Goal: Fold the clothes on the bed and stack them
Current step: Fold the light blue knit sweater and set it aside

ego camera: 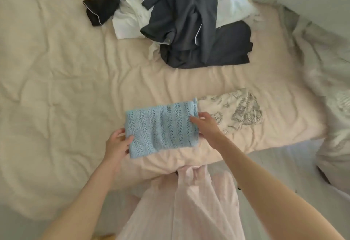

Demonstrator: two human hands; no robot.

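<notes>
Fingers of both hands pinch the folded blue knit (161, 129) at its two short sides — the left hand (117, 143) clamps the near-left corner with the thumb on top, the right hand (206, 124) grips the right edge the same way. Under it all spreads the cream bed (56, 88), wide and rumpled, with plenty of bare cover on the left side. Farther up lies the heap of unfolded clothes (181, 22), dark pieces with pale piping tangled over white ones, well apart from the hands. Just beside the knit's right edge sits a folded printed garment (234, 113), cream with grey drawings. The knit itself rests near the bed's front edge, its near-left corner lifted slightly in the left hand.
</notes>
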